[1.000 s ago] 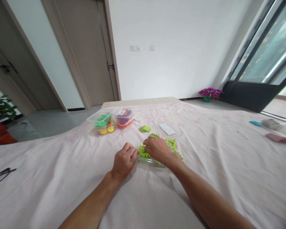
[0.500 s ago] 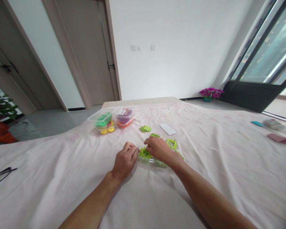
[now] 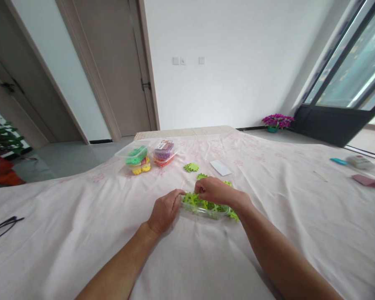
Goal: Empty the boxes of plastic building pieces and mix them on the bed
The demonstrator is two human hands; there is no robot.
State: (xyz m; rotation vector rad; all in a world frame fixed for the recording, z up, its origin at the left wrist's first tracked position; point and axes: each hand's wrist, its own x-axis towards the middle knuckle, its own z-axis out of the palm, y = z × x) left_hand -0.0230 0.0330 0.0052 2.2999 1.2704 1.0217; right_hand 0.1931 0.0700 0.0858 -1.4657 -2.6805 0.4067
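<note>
A clear plastic box (image 3: 203, 211) holds several lime-green toothed pieces (image 3: 192, 199) that look like toy gears. My left hand (image 3: 166, 210) grips its left end, thumb at the rim and fingers folded. Over the box, my right hand (image 3: 217, 191) has its fingers curled together and pointing down at the pieces. What lies between those fingertips is hidden. More green pieces lie behind the box and by its right end (image 3: 233, 215), partly covered by my right hand and wrist. One round green piece (image 3: 191, 167) rests alone farther back.
Back left stand clear tubs with green (image 3: 136, 155) and yellow pieces (image 3: 141, 168), beside stacked purple and orange ones (image 3: 163, 152). A white card (image 3: 220, 168) lies behind the box. Glasses (image 3: 3, 228) are far left; a pink item (image 3: 368, 181) lies far right on the rumpled cloth.
My right hand has drawn back slightly to the right, its pointing finger now curled in, uncovering more pieces in the box. The left hand stays at the box's end, its thumb now stretched along the rim.
</note>
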